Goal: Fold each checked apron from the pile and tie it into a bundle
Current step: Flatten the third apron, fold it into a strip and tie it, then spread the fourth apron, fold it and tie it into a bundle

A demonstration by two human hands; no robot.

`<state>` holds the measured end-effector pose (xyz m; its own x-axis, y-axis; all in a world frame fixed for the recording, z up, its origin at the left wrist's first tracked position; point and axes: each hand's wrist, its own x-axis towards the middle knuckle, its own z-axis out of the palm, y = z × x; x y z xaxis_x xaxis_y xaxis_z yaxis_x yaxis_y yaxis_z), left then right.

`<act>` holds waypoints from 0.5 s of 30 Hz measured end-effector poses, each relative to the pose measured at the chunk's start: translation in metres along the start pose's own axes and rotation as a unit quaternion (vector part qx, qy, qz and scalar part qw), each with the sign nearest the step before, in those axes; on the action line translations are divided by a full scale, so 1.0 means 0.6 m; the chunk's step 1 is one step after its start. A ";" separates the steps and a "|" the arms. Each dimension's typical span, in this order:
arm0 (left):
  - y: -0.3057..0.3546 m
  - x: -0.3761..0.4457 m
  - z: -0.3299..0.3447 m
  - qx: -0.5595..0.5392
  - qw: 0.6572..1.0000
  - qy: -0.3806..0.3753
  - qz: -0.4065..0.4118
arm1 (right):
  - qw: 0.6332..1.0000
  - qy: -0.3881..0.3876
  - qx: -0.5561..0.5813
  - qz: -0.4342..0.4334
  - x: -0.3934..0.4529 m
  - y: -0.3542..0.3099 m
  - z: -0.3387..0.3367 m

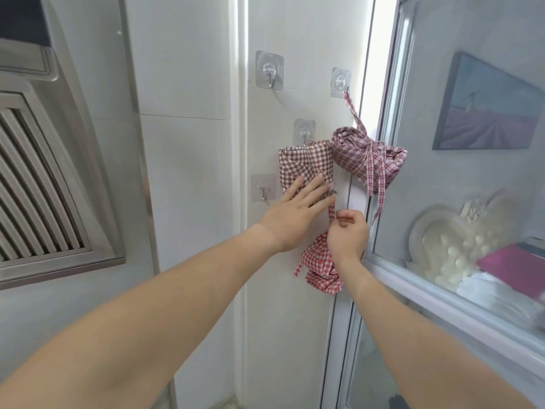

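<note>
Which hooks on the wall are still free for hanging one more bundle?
Two clear adhesive hooks are bare: the top-left hook and the low-left hook. It is crowded on the right, where the brown checked bundle, the purple plaid bundle and the red checked bundle hang.

This looks like a home kitchen. A stainless range hood (44, 178) with a slatted grille juts from the white tiled wall (182, 84) on the left, and clear stick-on hooks (269, 69) are fixed to a white panel, some carrying tied checked apron bundles (368, 156). On the right, a glass door (460, 113) shows a framed lavender-field picture (489, 110) and a heart-shaped ornament (451, 240), household decoration.
</note>
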<state>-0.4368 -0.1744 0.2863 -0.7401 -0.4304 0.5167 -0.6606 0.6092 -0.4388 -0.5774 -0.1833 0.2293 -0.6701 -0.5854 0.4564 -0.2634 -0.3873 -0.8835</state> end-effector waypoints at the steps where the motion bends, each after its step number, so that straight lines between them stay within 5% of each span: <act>1: 0.005 -0.012 0.003 -0.039 0.997 0.060 0.001 | 1.000 -0.014 0.003 0.001 -0.019 0.005 0.000; 5: 0.039 -0.121 0.052 -0.208 0.965 0.144 -0.070 | 0.997 -0.081 -0.002 -0.021 -0.109 0.033 0.007; 9: 0.067 -0.297 0.128 -0.323 0.909 0.059 -0.259 | 0.984 -0.173 -0.019 -0.040 -0.239 0.055 0.031; 15: 0.089 -0.624 0.200 -0.262 0.839 -0.160 -0.449 | 0.910 -0.405 -0.061 -0.061 -0.478 0.144 0.095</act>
<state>-0.2100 -0.0607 -0.0191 -0.0255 -0.9784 0.2052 -0.8859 0.1172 0.4489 -0.3684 -0.0897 0.0281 0.0886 -0.8952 0.4367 -0.4098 -0.4324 -0.8032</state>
